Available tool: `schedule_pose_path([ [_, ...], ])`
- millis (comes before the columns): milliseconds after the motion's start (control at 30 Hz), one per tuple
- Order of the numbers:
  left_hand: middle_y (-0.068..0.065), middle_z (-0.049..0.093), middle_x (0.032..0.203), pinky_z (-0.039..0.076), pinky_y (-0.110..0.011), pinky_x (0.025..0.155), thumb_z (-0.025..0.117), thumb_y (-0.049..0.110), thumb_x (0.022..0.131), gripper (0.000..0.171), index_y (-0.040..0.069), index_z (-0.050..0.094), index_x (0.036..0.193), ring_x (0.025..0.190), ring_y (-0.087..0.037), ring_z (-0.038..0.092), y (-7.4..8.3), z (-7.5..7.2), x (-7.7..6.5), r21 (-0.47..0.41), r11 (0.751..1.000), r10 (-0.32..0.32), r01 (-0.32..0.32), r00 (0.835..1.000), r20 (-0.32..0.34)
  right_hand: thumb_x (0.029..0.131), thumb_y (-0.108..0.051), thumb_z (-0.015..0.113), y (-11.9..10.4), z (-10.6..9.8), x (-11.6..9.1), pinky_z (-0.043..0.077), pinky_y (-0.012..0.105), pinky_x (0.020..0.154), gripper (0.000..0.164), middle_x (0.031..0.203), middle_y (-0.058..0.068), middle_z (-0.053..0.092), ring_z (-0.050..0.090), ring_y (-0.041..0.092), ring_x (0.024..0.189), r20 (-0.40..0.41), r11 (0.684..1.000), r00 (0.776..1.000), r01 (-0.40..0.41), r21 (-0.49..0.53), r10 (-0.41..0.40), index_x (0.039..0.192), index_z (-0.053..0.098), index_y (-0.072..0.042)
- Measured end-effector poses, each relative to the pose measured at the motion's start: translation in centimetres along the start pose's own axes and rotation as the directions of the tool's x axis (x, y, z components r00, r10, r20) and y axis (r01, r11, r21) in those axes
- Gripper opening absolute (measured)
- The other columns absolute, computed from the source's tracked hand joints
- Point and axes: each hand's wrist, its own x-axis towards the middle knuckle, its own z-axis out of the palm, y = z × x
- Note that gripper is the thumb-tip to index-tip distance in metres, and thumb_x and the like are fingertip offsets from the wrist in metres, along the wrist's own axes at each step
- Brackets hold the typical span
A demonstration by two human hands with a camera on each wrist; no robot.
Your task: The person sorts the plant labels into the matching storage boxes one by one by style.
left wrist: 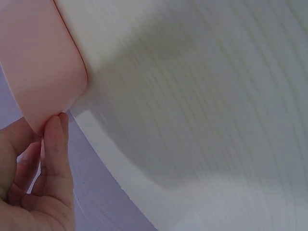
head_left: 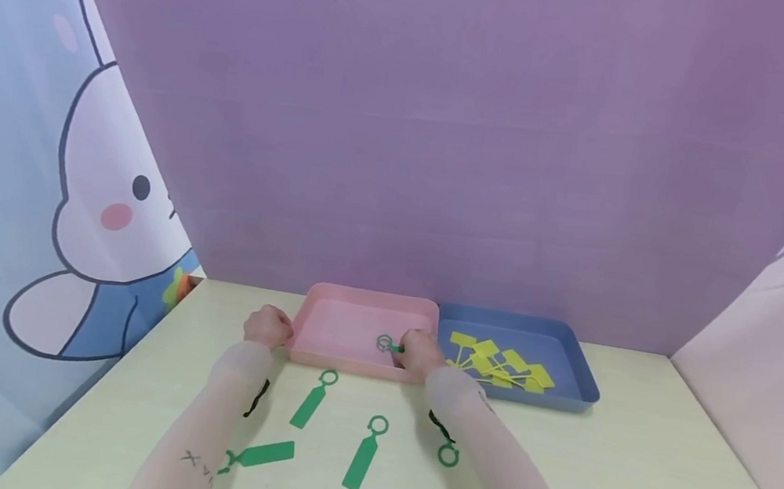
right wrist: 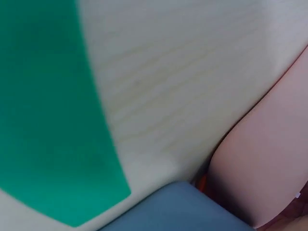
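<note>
In the head view my left hand (head_left: pixel 268 327) is at the left end of a pink tray (head_left: pixel 357 366). The left wrist view shows its thumb and fingers pinching the tray's rim at a corner. At the tray's right end, my right hand (head_left: pixel 420 351) holds a green tag with a ring end (head_left: pixel 385 343). That ring points left over the tray floor; the rest of the tag is mostly hidden by the hand. Close up in the right wrist view is a blurred green flat piece (right wrist: pixel 53 115); which tag it is, I cannot tell.
A blue tray (head_left: pixel 581 369) with several yellow tags (head_left: pixel 494 361) adjoins the pink tray on the right. Several green tags (head_left: pixel 361 462) lie on the pale table before me, one (head_left: pixel 448 455) partly under my right forearm. A purple backdrop (head_left: pixel 445 139) rises behind.
</note>
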Motion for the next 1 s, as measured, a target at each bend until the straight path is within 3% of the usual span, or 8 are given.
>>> schedule_pose_path([
  [367, -0.015, 0.069, 0.086, 0.047, -0.044, 0.078, 0.059, 0.01, 0.079, 0.017, 0.001, 0.07, 0.089, 0.079, -0.03, 0.062, -0.08, 0.12, 0.22, 0.016, 1.0, 0.015, -0.015, 1.0, -0.005, 0.083, -0.015, 0.065, 0.1, 0.46, 0.47, 0.041, 0.023, 0.054, 0.02, 0.062, 0.0, 0.058, 0.049, 0.012, 0.056, -0.01, 0.999, 0.999, -0.04, -0.034, 0.04, 0.064, 0.064, -0.009],
  [600, -0.015, 0.069, 0.089, 0.048, -0.044, 0.078, 0.06, 0.011, 0.08, 0.019, 0.001, 0.069, 0.093, 0.081, -0.03, 0.062, 0.01, 0.25, 0.12, 0.003, 1.0, -0.008, 0.008, 1.0, 0.003, 0.083, -0.016, 0.066, 0.13, 0.64, 0.54, 0.043, 0.024, 0.056, 0.016, 0.062, 0.0, 0.058, 0.051, 0.013, 0.057, 0.007, 0.997, 0.997, -0.077, -0.028, 0.077, 0.069, 0.065, -0.008],
  [1000, -0.017, 0.068, 0.092, 0.048, -0.044, 0.079, 0.06, 0.011, 0.08, 0.021, 0.0, 0.069, 0.095, 0.083, -0.031, 0.062, -0.06, 0.26, 0.23, -0.015, 1.0, -0.015, 0.015, 1.0, 0.01, 0.083, -0.015, 0.065, 0.23, 0.59, 0.47, 0.04, 0.023, 0.054, 0.021, 0.062, 0.0, 0.056, 0.048, 0.012, 0.056, 0.006, 0.998, 0.998, -0.059, -0.026, 0.059, 0.063, 0.062, -0.009],
])
